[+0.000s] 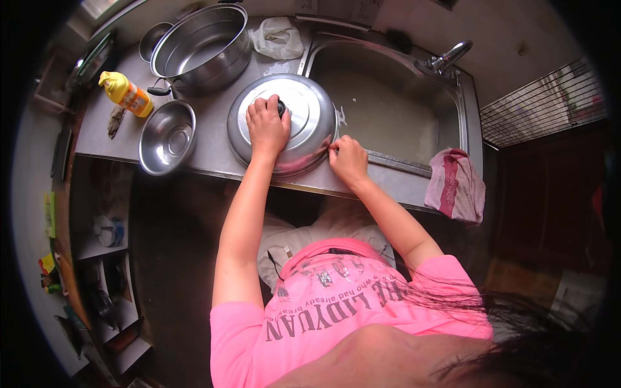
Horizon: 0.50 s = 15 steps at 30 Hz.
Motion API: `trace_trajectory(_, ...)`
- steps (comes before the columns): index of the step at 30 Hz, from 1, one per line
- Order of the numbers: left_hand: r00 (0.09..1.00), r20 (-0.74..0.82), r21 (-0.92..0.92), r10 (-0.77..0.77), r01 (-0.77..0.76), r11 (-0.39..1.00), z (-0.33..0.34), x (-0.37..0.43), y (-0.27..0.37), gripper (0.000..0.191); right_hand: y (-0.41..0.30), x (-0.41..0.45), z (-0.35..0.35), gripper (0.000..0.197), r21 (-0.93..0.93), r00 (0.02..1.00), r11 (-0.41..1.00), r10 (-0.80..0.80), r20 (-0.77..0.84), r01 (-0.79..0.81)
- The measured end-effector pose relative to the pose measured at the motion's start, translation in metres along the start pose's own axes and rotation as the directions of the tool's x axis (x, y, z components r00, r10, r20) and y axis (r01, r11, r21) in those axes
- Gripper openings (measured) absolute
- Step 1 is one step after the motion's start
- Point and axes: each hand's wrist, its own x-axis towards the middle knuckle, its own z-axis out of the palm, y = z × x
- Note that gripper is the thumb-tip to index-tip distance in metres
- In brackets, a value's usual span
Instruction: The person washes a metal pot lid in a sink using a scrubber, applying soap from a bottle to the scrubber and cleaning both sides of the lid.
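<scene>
A domed metal pot lid point(303, 104) rests on the counter just left of the sink, its black knob upward. My left hand point(268, 123) lies over the lid's top with the thumb and fingers around the knob. My right hand point(348, 157) is curled at the lid's right rim, near the sink's front edge. Something small and dark shows between its thumb and fingers; whether it is the rim or a scrubber I cannot tell. The sink point(383, 106) to the right holds cloudy water.
Left of the lid stand a large steel pot point(213, 72), a steel bowl point(167, 138) overhanging the counter edge and a yellow bottle point(127, 94). Behind lies a white plastic bag point(277, 39). A pink cloth point(456, 186) hangs over the front right edge; a faucet point(449, 56) stands behind the sink.
</scene>
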Motion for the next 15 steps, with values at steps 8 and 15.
trace_trajectory(8, 1.000, -0.010, -0.019, 0.013, -0.014, 1.000, -0.007, 0.001, 0.002, 0.042, 0.011, 0.019, -0.005, 0.010, -0.037, 0.999, 0.999, 0.032, 0.018, -0.031)
trace_trajectory(15, 0.999, 0.009, -0.052, 0.045, -0.044, 0.998, -0.011, -0.007, 0.006, 0.040, 0.018, 0.023, -0.006, 0.009, -0.033, 0.999, 0.999, 0.040, -0.019, -0.040)
